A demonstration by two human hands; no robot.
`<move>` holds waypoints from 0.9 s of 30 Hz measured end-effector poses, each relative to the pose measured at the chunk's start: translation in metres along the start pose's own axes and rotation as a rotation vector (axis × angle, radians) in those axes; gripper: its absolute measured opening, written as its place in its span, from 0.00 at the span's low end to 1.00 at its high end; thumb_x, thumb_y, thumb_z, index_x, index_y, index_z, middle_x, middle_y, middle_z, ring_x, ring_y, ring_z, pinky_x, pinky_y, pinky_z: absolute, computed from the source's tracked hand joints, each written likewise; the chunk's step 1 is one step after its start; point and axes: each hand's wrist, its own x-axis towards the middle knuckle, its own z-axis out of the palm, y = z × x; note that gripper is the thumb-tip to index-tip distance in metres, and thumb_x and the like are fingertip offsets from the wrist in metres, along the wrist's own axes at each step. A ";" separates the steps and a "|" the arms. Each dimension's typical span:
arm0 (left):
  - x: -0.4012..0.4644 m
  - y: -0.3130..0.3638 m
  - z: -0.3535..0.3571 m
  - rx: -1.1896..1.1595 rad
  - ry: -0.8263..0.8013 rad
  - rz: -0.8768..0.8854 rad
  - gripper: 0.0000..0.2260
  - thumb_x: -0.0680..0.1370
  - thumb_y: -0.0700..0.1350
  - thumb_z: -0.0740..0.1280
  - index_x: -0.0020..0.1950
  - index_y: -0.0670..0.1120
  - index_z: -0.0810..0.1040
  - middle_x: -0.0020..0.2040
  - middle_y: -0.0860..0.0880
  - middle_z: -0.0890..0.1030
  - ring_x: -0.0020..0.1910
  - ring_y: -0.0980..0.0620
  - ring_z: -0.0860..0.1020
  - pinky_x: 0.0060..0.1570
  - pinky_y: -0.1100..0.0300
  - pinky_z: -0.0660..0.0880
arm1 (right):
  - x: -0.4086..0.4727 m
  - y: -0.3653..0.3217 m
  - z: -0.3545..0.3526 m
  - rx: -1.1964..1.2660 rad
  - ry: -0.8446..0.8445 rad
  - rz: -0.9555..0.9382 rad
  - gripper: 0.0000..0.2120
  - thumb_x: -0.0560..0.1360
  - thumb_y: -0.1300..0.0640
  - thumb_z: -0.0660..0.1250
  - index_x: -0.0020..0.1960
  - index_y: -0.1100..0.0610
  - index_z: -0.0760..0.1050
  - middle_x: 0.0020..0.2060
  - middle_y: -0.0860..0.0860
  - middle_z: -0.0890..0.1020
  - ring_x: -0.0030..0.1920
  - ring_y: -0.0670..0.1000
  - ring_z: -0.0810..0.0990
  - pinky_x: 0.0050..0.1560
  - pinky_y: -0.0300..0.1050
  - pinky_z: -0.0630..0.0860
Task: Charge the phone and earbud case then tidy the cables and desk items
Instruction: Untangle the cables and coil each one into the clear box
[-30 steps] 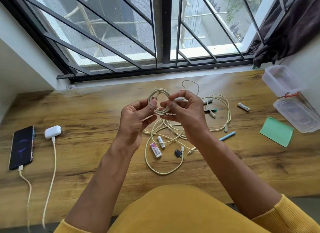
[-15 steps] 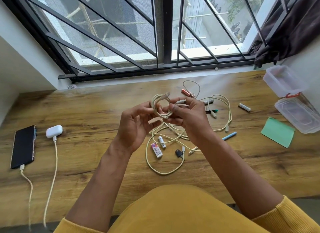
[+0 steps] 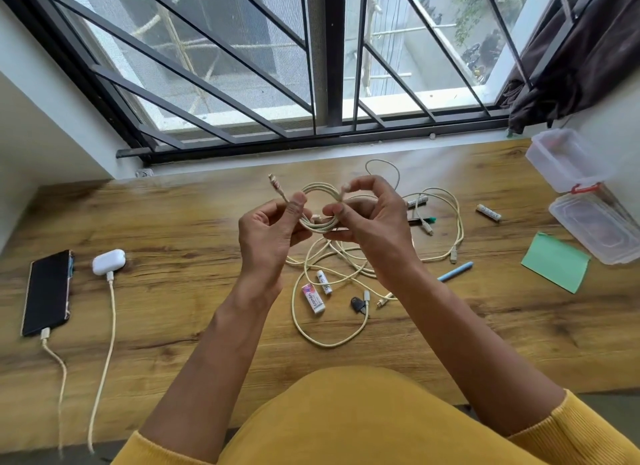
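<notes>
The plug end has swung up and out to the left since half a second back. I see the left hand [image 3: 273,232] pinching the coiled cable [image 3: 320,205] near that plug, the right hand [image 3: 370,222] gripping the coil's other side, both held above the table [image 3: 173,222] middle. Loose cables [image 3: 329,326] sprawl beneath. Near the left edge, the phone [image 3: 46,293] and earbud case [image 3: 108,262] lie plugged in. At the right edge, a clear box [image 3: 562,160] and its lid [image 3: 599,232]; contents I can't tell.
</notes>
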 end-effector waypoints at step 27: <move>0.000 -0.004 -0.005 0.165 0.028 0.092 0.14 0.84 0.53 0.71 0.46 0.44 0.87 0.39 0.43 0.87 0.37 0.44 0.88 0.37 0.55 0.83 | -0.003 0.008 -0.004 -0.088 -0.024 0.036 0.09 0.78 0.66 0.74 0.58 0.64 0.80 0.45 0.60 0.89 0.44 0.61 0.89 0.46 0.62 0.86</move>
